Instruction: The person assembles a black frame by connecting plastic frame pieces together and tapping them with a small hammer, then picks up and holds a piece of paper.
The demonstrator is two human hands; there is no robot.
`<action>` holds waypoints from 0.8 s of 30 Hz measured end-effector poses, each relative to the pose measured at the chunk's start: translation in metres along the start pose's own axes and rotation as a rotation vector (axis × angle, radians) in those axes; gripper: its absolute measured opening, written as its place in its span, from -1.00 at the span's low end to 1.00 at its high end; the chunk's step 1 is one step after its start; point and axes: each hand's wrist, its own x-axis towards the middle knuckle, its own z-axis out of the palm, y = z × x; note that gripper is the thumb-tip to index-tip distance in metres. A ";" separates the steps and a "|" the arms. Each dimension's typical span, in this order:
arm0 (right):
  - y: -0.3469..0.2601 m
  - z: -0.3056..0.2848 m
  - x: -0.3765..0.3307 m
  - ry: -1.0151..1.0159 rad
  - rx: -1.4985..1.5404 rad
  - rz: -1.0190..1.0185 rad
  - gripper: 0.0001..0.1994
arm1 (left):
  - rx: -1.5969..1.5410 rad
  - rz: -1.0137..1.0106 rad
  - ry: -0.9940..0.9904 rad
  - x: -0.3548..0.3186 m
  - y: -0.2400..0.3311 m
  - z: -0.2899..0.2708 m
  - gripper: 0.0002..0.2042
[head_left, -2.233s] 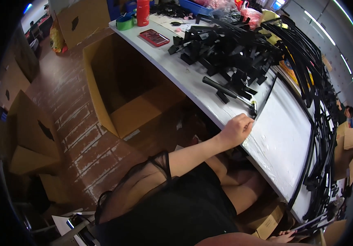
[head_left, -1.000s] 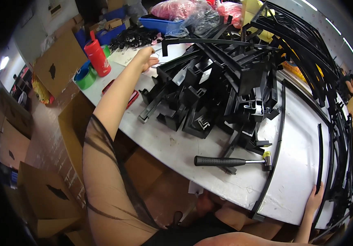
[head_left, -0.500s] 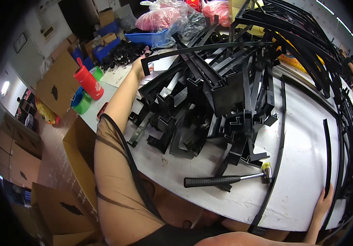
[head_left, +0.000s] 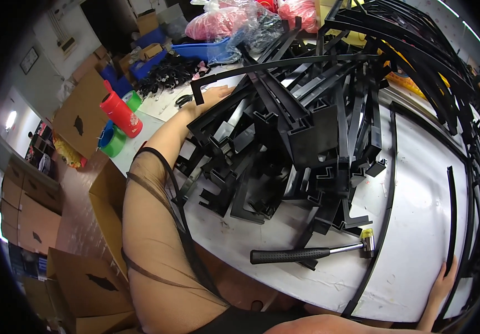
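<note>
My left arm stretches across the white table [head_left: 418, 183] to the far left side of a big heap of black angled profiles [head_left: 295, 128]. My left hand [head_left: 213, 94] lies on the heap beside the hooked end of a long curved black strip [head_left: 284, 62]; its grip is hidden. My right hand [head_left: 443, 284] rests flat at the table's lower right with its fingers apart, touching the lower end of a short black strip [head_left: 451, 217]. A hammer [head_left: 312, 254] with a black handle lies on the table in front of the heap.
A red bottle [head_left: 120, 114] and green tape rolls [head_left: 114, 139] stand at the table's left end. Blue bins [head_left: 206, 50] and pink bags [head_left: 223, 22] sit behind the heap. Long black curved strips [head_left: 474, 128] line the right side. Cardboard boxes [head_left: 84, 117] crowd the floor on the left.
My left hand left the table's near edge and reached out to the far left of the heap. My right hand came to rest at the lower right. The view drew closer to the heap.
</note>
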 end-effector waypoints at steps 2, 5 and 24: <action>0.011 0.006 -0.002 0.012 -0.030 -0.009 -0.67 | 0.166 0.062 -0.042 -0.011 -0.003 -0.005 -0.48; 0.016 0.008 -0.002 0.023 -0.062 -0.015 -0.66 | 0.201 0.006 -0.127 -0.031 0.009 -0.019 -0.47; 0.001 -0.001 -0.005 0.004 0.037 -0.034 -0.67 | 0.018 -0.071 -0.108 -0.002 0.001 -0.007 -0.44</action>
